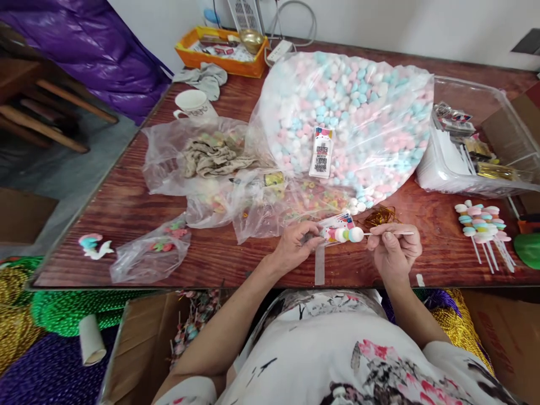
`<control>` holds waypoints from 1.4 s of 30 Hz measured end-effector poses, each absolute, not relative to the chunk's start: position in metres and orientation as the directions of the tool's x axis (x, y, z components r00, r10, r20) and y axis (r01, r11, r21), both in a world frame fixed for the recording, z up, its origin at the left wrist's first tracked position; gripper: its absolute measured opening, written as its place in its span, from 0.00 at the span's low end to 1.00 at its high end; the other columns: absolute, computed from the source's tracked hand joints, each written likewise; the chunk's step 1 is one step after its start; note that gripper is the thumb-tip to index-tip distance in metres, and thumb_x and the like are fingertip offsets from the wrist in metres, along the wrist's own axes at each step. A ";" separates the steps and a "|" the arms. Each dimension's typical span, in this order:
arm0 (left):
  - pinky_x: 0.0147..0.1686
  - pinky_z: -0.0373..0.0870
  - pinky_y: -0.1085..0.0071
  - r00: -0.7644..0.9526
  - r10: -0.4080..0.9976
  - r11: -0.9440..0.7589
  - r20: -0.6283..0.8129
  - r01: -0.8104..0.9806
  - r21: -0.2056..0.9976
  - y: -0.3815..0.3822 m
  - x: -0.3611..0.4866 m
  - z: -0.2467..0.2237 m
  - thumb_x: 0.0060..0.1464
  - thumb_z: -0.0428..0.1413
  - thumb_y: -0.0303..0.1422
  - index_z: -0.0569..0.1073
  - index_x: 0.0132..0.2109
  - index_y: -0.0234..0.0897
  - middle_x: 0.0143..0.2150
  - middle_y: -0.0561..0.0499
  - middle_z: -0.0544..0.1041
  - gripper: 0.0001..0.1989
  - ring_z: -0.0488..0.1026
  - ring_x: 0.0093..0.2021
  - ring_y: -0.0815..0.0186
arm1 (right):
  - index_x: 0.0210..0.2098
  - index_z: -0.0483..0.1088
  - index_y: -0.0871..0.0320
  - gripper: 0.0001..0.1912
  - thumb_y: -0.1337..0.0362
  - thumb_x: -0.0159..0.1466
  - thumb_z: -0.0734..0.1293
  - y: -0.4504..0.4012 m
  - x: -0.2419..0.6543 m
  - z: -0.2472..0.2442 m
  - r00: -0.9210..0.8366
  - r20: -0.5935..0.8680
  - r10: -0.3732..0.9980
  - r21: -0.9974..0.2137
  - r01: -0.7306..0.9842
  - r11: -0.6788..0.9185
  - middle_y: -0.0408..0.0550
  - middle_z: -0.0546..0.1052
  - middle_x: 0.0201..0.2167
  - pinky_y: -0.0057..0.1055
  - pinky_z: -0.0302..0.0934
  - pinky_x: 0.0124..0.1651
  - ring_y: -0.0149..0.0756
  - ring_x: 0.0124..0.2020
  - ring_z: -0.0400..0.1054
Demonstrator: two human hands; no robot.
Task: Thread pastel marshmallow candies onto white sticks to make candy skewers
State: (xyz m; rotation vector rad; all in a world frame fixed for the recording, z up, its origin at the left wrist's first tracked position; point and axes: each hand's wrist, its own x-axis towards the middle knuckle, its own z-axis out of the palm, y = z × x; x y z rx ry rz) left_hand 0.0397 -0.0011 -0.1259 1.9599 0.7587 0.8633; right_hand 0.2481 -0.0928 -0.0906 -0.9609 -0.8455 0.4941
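My right hand [395, 250] pinches the white stick of a marshmallow skewer [349, 234], which lies nearly level and points left. Pink, yellow, blue and white pieces are threaded on it. My left hand [297, 246] closes its thumb and fingers on a small clear printed wrapper [341, 220] at the skewer's far end. The skewer's tip seems to be inside the wrapper, though my left fingers partly hide it. Just behind my right hand lies a bunch of gold twist ties [382, 216]. A strip of clear tape [319, 267] is stuck near the table edge.
A large bag of marshmallows [350, 107] lies behind my hands, with a stack of printed wrappers [322, 152] on it. Finished skewers [483, 222] rest at right, before a clear plastic bin [472, 183]. Bags of gummy rings [215, 202], a mug [194, 105] and an orange tray [248, 68] stand left.
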 end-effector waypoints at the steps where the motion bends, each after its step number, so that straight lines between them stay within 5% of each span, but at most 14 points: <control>1: 0.45 0.71 0.65 0.588 0.773 -0.410 0.236 0.180 0.894 -0.002 0.040 -0.125 0.56 0.60 0.34 0.73 0.36 0.35 0.41 0.45 0.79 0.06 0.76 0.42 0.63 | 0.31 0.65 0.54 0.08 0.63 0.61 0.70 -0.093 0.248 -0.090 0.586 0.385 0.713 -0.867 -0.034 0.496 0.41 0.80 0.29 0.26 0.63 0.20 0.28 0.18 0.68; 6: 0.39 0.67 0.72 0.723 0.690 -0.206 0.026 0.162 0.965 -0.014 0.047 -0.121 0.51 0.63 0.40 0.71 0.52 0.34 0.41 0.50 0.76 0.24 0.71 0.38 0.66 | 0.31 0.66 0.55 0.07 0.66 0.62 0.69 -0.091 0.248 -0.089 0.559 0.321 0.764 -0.856 -0.174 0.487 0.41 0.80 0.30 0.25 0.63 0.22 0.26 0.19 0.68; 11: 0.37 0.64 0.73 0.774 0.631 -0.140 -0.056 0.184 0.973 -0.029 0.058 -0.118 0.52 0.62 0.44 0.74 0.43 0.33 0.33 0.54 0.71 0.19 0.65 0.34 0.67 | 0.32 0.68 0.54 0.05 0.67 0.62 0.70 -0.088 0.241 -0.090 0.476 0.343 0.810 -0.841 -0.228 0.491 0.42 0.81 0.30 0.25 0.63 0.20 0.28 0.20 0.70; 17: 0.35 0.61 0.74 0.723 0.678 -0.037 -0.130 0.210 0.977 -0.036 0.057 -0.120 0.47 0.65 0.45 0.72 0.36 0.33 0.29 0.57 0.66 0.19 0.61 0.32 0.69 | 0.30 0.70 0.56 0.06 0.67 0.61 0.71 -0.083 0.245 -0.091 0.285 0.245 0.927 -0.918 -0.238 0.316 0.42 0.81 0.29 0.26 0.67 0.23 0.30 0.21 0.73; 25: 0.33 0.60 0.72 0.698 0.685 -0.167 -0.211 0.432 0.886 -0.037 0.054 -0.107 0.42 0.68 0.37 0.70 0.37 0.35 0.28 0.58 0.67 0.18 0.61 0.30 0.69 | 0.28 0.70 0.56 0.09 0.65 0.57 0.75 -0.069 0.245 -0.076 0.275 0.167 0.947 -0.958 -0.183 0.222 0.38 0.78 0.22 0.23 0.68 0.22 0.28 0.19 0.72; 29: 0.33 0.65 0.72 0.772 0.581 0.058 -0.258 0.278 0.959 -0.037 0.055 -0.101 0.42 0.68 0.35 0.69 0.41 0.36 0.29 0.58 0.69 0.20 0.66 0.30 0.68 | 0.27 0.69 0.56 0.11 0.62 0.57 0.74 -0.071 0.232 -0.075 0.193 0.137 0.972 -0.961 -0.213 0.177 0.38 0.77 0.20 0.24 0.67 0.22 0.29 0.18 0.71; 34: 0.21 0.61 0.75 0.824 0.394 0.360 -0.407 0.269 0.893 -0.033 0.054 -0.091 0.42 0.68 0.36 0.65 0.46 0.38 0.24 0.63 0.63 0.26 0.63 0.19 0.73 | 0.27 0.68 0.57 0.13 0.59 0.58 0.74 -0.073 0.223 -0.081 -0.021 0.077 0.997 -0.967 -0.247 0.069 0.41 0.79 0.21 0.25 0.67 0.21 0.30 0.18 0.72; 37: 0.27 0.66 0.74 0.820 0.469 0.281 -0.329 0.215 0.935 -0.030 0.050 -0.085 0.38 0.71 0.35 0.64 0.54 0.38 0.31 0.58 0.70 0.37 0.68 0.26 0.71 | 0.27 0.68 0.58 0.13 0.60 0.58 0.74 -0.070 0.227 -0.083 0.026 0.082 0.996 -0.952 -0.295 0.086 0.42 0.80 0.23 0.25 0.67 0.21 0.30 0.18 0.72; 42: 0.47 0.68 0.64 0.768 0.585 0.036 -0.262 0.298 0.954 -0.040 0.030 -0.089 0.34 0.73 0.39 0.48 0.70 0.40 0.51 0.45 0.73 0.61 0.71 0.49 0.57 | 0.27 0.66 0.57 0.14 0.60 0.57 0.75 -0.065 0.236 -0.089 0.101 0.039 0.994 -0.932 -0.355 0.072 0.42 0.80 0.23 0.23 0.64 0.18 0.28 0.16 0.70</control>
